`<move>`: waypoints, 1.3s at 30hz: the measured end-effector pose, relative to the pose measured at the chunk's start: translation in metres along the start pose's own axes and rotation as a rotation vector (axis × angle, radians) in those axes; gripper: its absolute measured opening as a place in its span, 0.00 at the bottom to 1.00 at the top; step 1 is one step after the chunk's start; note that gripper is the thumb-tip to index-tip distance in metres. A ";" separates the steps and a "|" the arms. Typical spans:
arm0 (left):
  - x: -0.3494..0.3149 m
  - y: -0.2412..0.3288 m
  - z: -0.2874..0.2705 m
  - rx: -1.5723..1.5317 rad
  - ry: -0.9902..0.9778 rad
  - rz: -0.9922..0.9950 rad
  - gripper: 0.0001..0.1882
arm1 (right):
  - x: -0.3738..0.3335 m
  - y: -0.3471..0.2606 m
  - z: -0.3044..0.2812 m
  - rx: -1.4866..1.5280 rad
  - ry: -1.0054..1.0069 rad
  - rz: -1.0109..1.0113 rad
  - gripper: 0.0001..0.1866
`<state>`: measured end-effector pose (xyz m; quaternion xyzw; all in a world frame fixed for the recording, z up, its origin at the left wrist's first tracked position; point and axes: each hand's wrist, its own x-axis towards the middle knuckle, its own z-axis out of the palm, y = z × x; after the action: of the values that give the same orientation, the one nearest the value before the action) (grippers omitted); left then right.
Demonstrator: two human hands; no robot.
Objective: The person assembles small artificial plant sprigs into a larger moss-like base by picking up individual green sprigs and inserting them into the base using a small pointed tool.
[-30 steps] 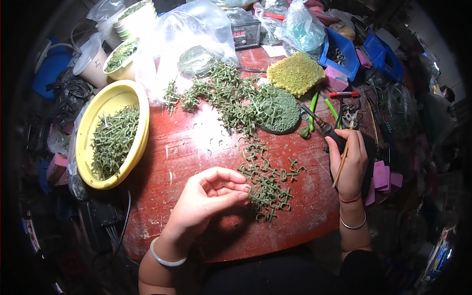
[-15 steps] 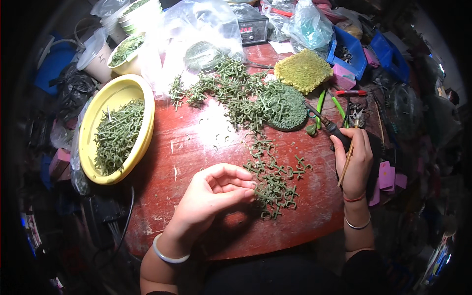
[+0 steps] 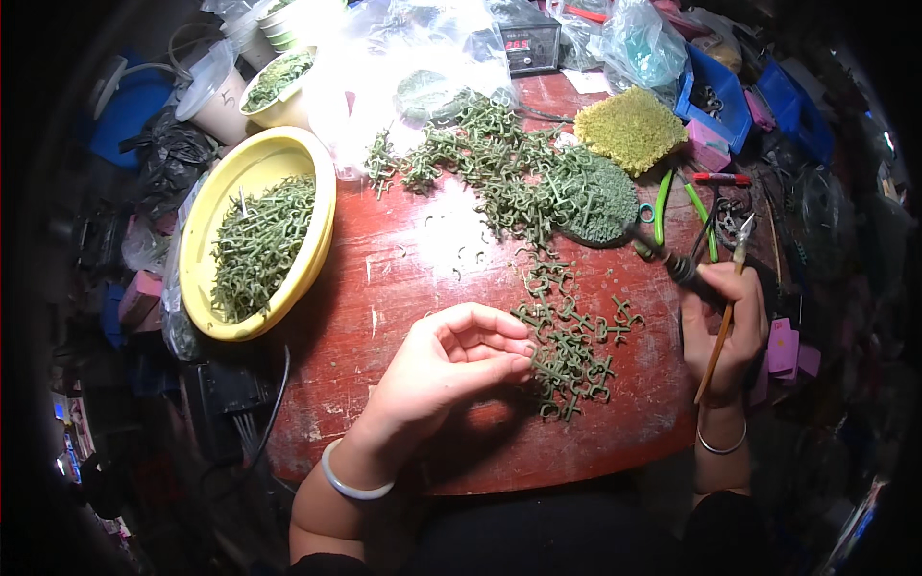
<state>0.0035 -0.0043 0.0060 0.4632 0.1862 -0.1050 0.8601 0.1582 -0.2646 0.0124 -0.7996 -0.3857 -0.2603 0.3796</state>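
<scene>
My left hand [image 3: 451, 360] is curled in a pinch at the left edge of a loose group of small green branched pieces [image 3: 576, 370]. Whatever lies between its fingertips is too small to make out. In my right hand [image 3: 728, 331] is a dark-handled pen-like tool [image 3: 684, 272], its end pointing up and left. The same hand also carries a thin wooden-handled tool with a metal tip [image 3: 727, 322]. Beyond my hands, a larger heap of green pieces [image 3: 499, 163] spreads up to a round, bumpy green pad [image 3: 600, 202].
A yellow basin [image 3: 322, 230] of green pieces stands at left. Farther back are tubs [image 3: 216, 101], clear plastic bags [image 3: 375, 58] and a box with a lit red display [image 3: 528, 46]. A yellow sponge-like block [image 3: 631, 130], blue bins [image 3: 715, 101] and green-handled pliers [image 3: 663, 206] lie at right.
The whole view has shifted, so the scene sits farther right. My right hand and its tools have drawn slightly nearer to me. My left hand keeps its pinch beside the pieces.
</scene>
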 end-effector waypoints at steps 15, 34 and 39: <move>0.001 -0.002 0.000 0.001 -0.024 0.016 0.15 | -0.002 -0.001 -0.007 0.188 -0.218 -0.162 0.18; -0.002 0.000 0.005 0.025 -0.029 0.043 0.14 | -0.006 0.002 -0.007 0.228 -0.236 -0.156 0.16; -0.002 0.000 0.005 0.012 -0.033 0.019 0.14 | -0.005 0.001 -0.007 0.224 -0.231 -0.150 0.16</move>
<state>0.0028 -0.0080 0.0095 0.4682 0.1672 -0.1054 0.8612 0.1549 -0.2728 0.0123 -0.7459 -0.5119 -0.1495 0.3991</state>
